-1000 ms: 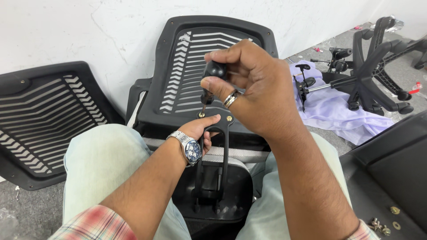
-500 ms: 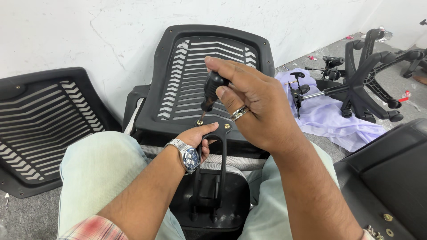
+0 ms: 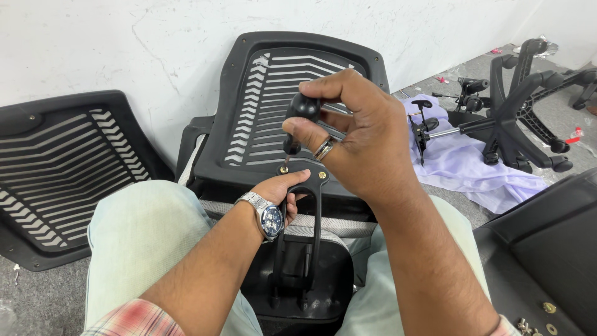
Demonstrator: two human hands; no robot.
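Grey concrete floor [image 3: 37, 292], white wall [image 3: 124, 43] behind. Screwdriver [image 3: 297, 121] held upright, tip on a brass screw [image 3: 284, 168] at the top of a black bracket [image 3: 311, 211] between the knees. Right hand [image 3: 354, 134] closed around the screwdriver's round handle. Left hand [image 3: 283, 190] curled on the bracket just below the screw. Chair back [image 3: 261, 112] leans on the wall behind; second back [image 3: 56, 168] at left. Chair base [image 3: 528, 118] on purple cloth [image 3: 460, 165] at right.

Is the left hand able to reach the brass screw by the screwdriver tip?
Probably yes: the left hand grips the black bracket just below the brass screw, with nothing between them.
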